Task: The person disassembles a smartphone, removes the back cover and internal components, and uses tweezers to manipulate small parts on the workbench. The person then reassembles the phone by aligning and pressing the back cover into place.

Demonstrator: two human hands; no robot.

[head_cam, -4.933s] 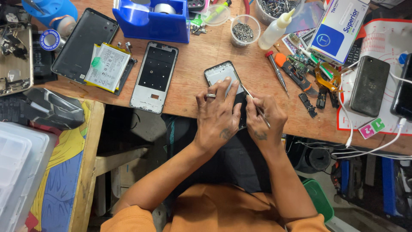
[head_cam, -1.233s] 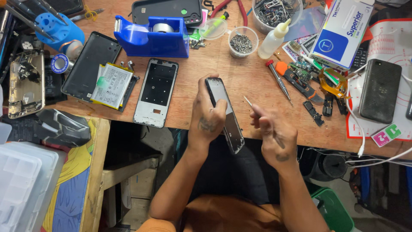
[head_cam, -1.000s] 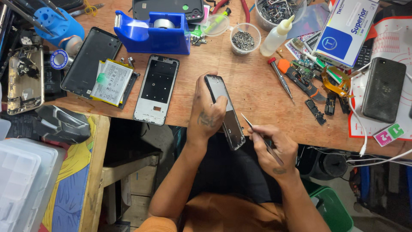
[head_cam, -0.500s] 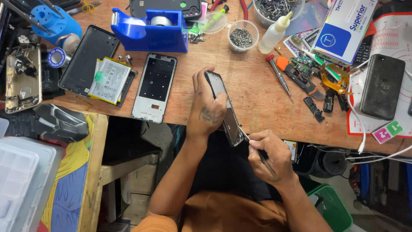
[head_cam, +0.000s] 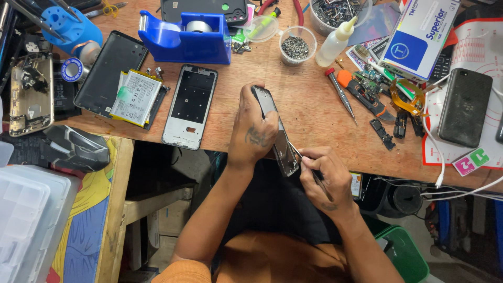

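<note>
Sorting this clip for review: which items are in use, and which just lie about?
In use: left hand gripping tilted dark phone body; right hand with thin metal tool.

Lying about: blue tape dispenser, white phone frame, red-handled screwdriver, black phone.

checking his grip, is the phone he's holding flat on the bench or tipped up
Tipped up: the left hand holds the phone on edge, off the workbench.

Glossy glass-faced phone (head_cam: 276, 133), thin metal tweezers (head_cam: 306, 167), worn matt wooden table (head_cam: 309, 105).
</note>
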